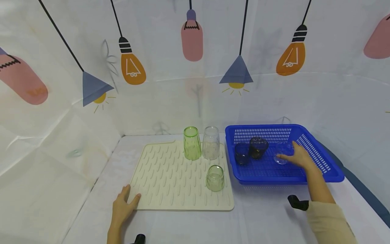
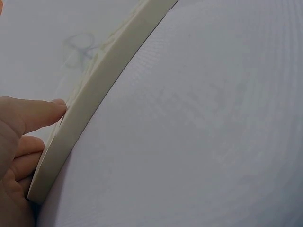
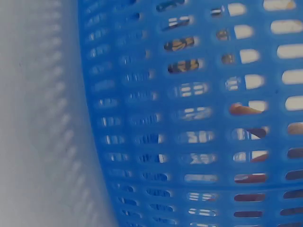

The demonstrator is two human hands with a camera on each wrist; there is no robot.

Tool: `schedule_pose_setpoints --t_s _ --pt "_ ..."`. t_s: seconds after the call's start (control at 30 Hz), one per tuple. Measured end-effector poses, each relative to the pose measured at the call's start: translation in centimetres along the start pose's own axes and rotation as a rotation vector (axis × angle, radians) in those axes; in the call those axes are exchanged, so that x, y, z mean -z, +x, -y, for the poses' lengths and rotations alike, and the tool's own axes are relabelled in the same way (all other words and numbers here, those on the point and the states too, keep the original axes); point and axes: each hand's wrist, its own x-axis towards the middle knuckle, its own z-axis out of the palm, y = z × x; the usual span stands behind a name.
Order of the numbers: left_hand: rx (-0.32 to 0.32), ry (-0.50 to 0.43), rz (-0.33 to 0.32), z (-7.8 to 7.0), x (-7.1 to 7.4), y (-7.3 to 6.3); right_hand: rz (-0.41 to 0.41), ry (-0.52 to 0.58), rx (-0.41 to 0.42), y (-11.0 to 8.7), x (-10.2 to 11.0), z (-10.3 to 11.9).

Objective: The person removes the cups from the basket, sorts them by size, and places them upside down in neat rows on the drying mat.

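My left hand (image 1: 121,206) rests at the front left corner of a cream ribbed drying mat (image 1: 164,183). In the left wrist view its thumb (image 2: 45,113) touches the mat's edge and the other fingers lie against the corner. Inside a blue slotted basket (image 1: 268,179), my right hand (image 1: 300,156) grips a clear glass (image 1: 281,150), thumb on its near left side and fingers at its far side. Two dark glasses, a bluish one (image 1: 242,154) and a brownish one (image 1: 258,148), sit left of it in the basket. The right wrist view shows mostly the basket wall (image 3: 142,113).
On the mat's right part stand a tall green glass (image 1: 192,144), a tall clear glass (image 1: 211,144) and a short pale green glass (image 1: 215,178). A white cloth (image 1: 189,227) covers the table. Behind hangs a white sheet (image 1: 164,101) printed with lamps.
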Motion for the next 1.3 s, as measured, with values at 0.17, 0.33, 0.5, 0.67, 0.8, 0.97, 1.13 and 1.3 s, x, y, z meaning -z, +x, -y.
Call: schedule_pose_setpoints --t_s 0.17,0.33,0.5,0.67,0.8,0.97,1.13,1.3 --pt "0.001 -0.003 -0.004 0.1 0.0 0.0 0.071 -0.023 -0.049 0.3 0.0 -0.3" --pt "0.016 -0.012 0.018 0.2 0.1 0.0 0.077 -0.031 -0.051 0.3 -0.2 -0.4" --pt "0.009 -0.022 0.023 0.0 0.2 0.0 0.041 -0.01 -0.028 0.2 -0.4 -0.3" --pt "-0.027 -0.043 -0.022 0.3 -0.1 -0.1 0.003 0.023 0.004 -0.1 -0.6 -0.1" --pt "-0.059 -0.062 -0.061 0.6 -0.4 -0.2 -0.04 0.089 0.031 -0.3 -0.7 -0.5" --pt "-0.021 -0.063 -0.008 0.4 0.0 -0.2 -0.151 0.162 0.058 1.7 -2.1 -4.6" --pt "0.005 -0.039 0.035 0.1 0.4 -0.1 -0.235 0.271 0.067 4.1 -3.9 -9.2" --pt "-0.001 -0.035 0.018 0.1 0.2 0.0 -0.305 0.353 0.055 4.2 -4.3 -10.1"
